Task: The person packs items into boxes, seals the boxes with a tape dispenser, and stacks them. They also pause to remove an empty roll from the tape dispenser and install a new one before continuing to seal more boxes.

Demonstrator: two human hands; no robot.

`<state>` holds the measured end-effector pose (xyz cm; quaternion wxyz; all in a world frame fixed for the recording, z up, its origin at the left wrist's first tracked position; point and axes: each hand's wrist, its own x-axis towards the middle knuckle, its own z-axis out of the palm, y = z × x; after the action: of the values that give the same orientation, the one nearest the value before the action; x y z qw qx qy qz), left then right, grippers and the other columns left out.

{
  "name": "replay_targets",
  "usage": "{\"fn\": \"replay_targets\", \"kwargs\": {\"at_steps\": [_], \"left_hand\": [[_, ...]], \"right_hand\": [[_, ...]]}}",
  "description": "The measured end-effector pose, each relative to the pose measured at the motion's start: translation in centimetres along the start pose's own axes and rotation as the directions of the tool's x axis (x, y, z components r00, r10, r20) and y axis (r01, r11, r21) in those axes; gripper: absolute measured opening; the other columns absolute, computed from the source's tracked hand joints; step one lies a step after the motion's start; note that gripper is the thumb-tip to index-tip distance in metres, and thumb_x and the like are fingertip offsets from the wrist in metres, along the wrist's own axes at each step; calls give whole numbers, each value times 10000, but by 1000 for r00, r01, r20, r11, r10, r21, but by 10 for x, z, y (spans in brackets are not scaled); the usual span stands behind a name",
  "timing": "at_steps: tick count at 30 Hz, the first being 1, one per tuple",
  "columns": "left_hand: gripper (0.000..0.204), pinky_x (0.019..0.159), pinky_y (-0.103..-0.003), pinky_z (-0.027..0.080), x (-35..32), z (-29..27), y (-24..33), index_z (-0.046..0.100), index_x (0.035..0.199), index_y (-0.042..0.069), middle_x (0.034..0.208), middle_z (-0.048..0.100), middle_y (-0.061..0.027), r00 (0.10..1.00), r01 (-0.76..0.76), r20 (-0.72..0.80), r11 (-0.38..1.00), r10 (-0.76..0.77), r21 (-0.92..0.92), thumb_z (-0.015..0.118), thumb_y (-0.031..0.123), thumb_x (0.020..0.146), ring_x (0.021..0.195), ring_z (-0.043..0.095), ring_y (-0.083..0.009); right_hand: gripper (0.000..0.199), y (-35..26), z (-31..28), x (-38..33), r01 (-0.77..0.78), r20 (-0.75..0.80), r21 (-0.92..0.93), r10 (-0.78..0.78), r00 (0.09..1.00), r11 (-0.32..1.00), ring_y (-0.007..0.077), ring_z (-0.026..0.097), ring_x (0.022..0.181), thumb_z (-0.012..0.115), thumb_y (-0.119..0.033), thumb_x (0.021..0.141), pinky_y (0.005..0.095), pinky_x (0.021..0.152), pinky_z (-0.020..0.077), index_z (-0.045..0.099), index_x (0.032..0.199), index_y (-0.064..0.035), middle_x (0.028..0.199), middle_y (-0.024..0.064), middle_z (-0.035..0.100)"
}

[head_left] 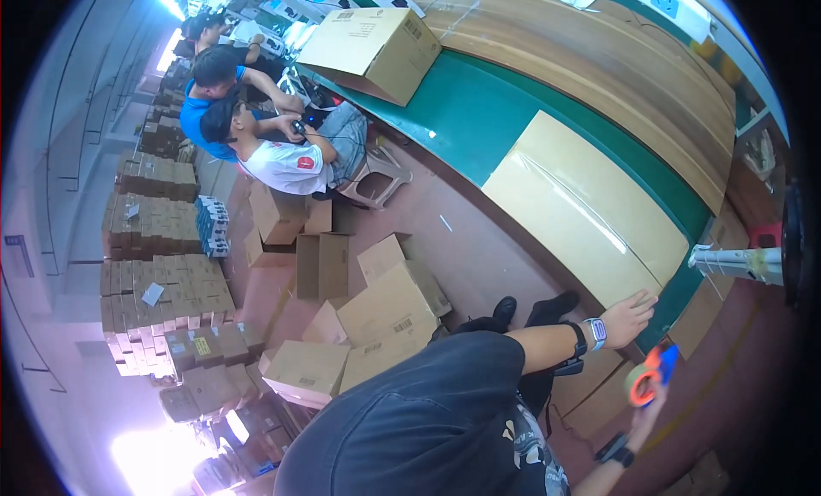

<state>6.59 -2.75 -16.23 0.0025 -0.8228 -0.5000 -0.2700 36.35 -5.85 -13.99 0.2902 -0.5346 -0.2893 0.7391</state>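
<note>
While I watch through the head view, my left hand (627,316) lies open and flat on the near edge of the large sealed cardboard box (581,209) on the green conveyor belt (466,111), gripping nothing. My right hand (643,410), just below that box's near corner, is closed around an orange and blue tape dispenser (647,376). Left of the box, two seated workers (256,137) bend over something small, and loose cartons (389,312) litter the floor.

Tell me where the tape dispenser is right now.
In the head view's lower right, the orange-and-blue tape dispenser is in the right hand, just below the left hand resting on the flat cardboard box.
</note>
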Motion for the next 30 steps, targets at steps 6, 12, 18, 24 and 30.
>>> {"fn": "replay_targets", "kwargs": {"at_steps": [6,12,18,24,30], "left_hand": [[286,1069,-489,435,-40,-33,-29,631,1024,40,1139,600,-159,984,-17,134,821,114,-570,675,151,765,1227,541,-355],[347,810,-452,548,-131,-127,-67,572,1101,-41,1006,702,-207,397,915,610,348,-686,-204,618,241,903,942,678,-384],[612,825,-457,541,-111,-140,-139,524,1292,-97,1039,687,-295,93,934,174,25,-980,-356,618,402,950,950,686,-426],[815,984,-478,487,-72,-161,-250,431,1342,-188,1145,627,-367,163,978,115,145,-980,-153,569,501,930,1078,632,-470],[999,1155,-623,230,27,-114,-238,260,1491,-165,1550,305,-348,403,868,113,419,-908,267,491,607,899,1416,342,-475]], "right_hand": [[483,-103,74,203,466,11,66,-468,884,882,237,603,1187,587,-191,972,376,1039,457,494,1388,35,1317,127,601],[369,-98,77,342,466,-28,166,-468,883,869,210,618,1159,588,-198,972,350,1020,463,578,1265,26,1227,114,641],[261,-107,58,327,272,144,60,-278,950,960,132,634,1000,605,-281,965,323,893,498,640,1092,-56,1021,35,658],[352,-34,159,124,157,57,227,-174,983,961,276,642,1118,610,-240,908,442,1020,494,644,1190,-32,1157,102,681],[645,53,236,3,-214,503,109,132,854,971,274,666,1037,685,-214,726,395,978,514,565,1306,41,1171,147,672]]}}
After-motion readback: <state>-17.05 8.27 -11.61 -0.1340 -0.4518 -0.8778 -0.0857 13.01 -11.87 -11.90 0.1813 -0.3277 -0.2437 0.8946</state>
